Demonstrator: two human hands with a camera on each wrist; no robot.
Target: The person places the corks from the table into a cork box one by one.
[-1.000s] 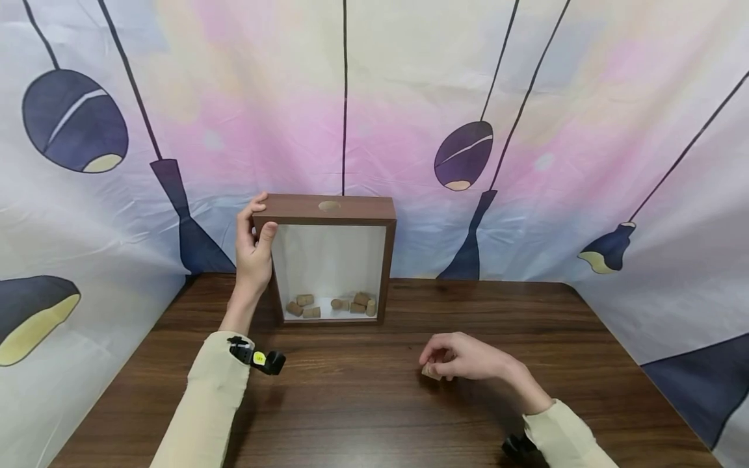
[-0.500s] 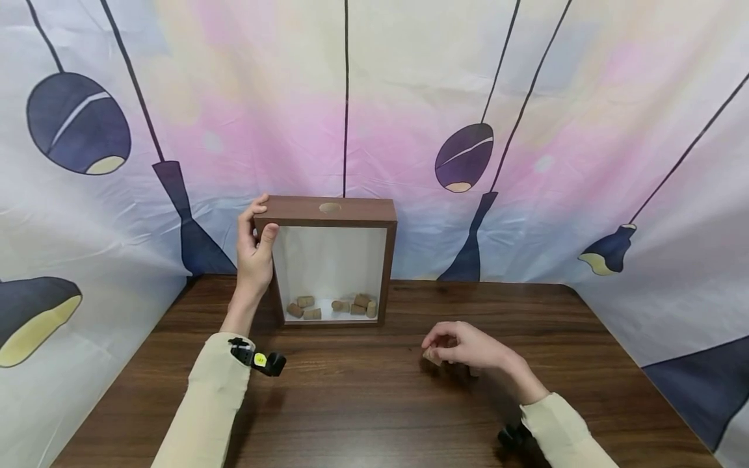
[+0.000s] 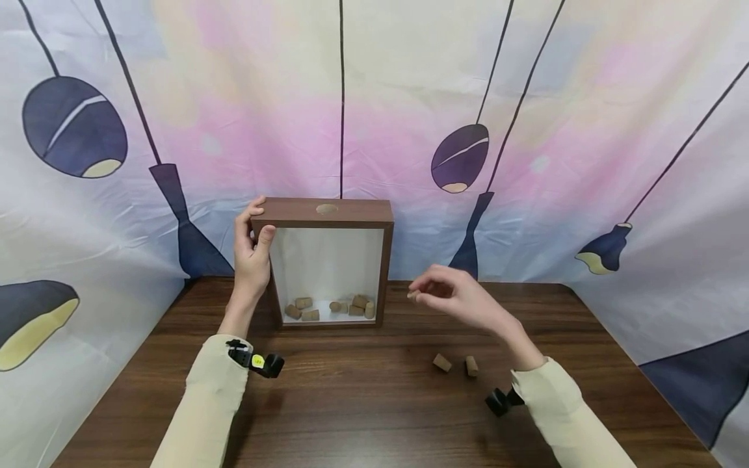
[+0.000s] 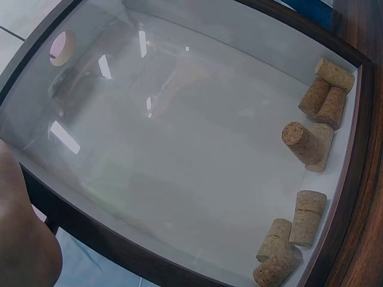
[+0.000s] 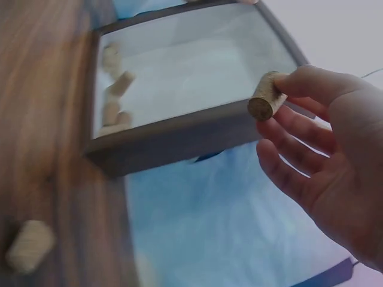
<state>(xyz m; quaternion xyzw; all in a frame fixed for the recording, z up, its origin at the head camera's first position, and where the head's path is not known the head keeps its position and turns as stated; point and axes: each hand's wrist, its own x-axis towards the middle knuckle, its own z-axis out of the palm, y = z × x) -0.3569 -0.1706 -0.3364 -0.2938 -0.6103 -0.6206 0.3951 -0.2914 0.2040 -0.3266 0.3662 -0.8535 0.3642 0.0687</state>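
A brown wooden shadow box point(image 3: 325, 212) with a glass front stands upright at the back of the table, a round hole point(image 3: 327, 208) in its top. Several corks point(image 3: 330, 306) lie on its floor, seen close in the left wrist view point(image 4: 308, 142). My left hand point(image 3: 251, 244) grips the box's upper left corner. My right hand point(image 3: 447, 296) is raised to the right of the box and pinches one cork point(image 3: 413, 296) at its fingertips; the right wrist view shows that cork point(image 5: 267, 97) near the box frame point(image 5: 179, 134).
Two loose corks point(image 3: 442, 362) point(image 3: 471, 366) lie on the dark wooden table point(image 3: 363, 403) under my right forearm; one cork point(image 5: 29, 246) shows in the right wrist view. A printed fabric backdrop point(image 3: 526, 130) closes in the back and both sides.
My right hand lifted a cork off the table and moved up and left toward the box, uncovering two corks on the table. The left hand kept its hold.
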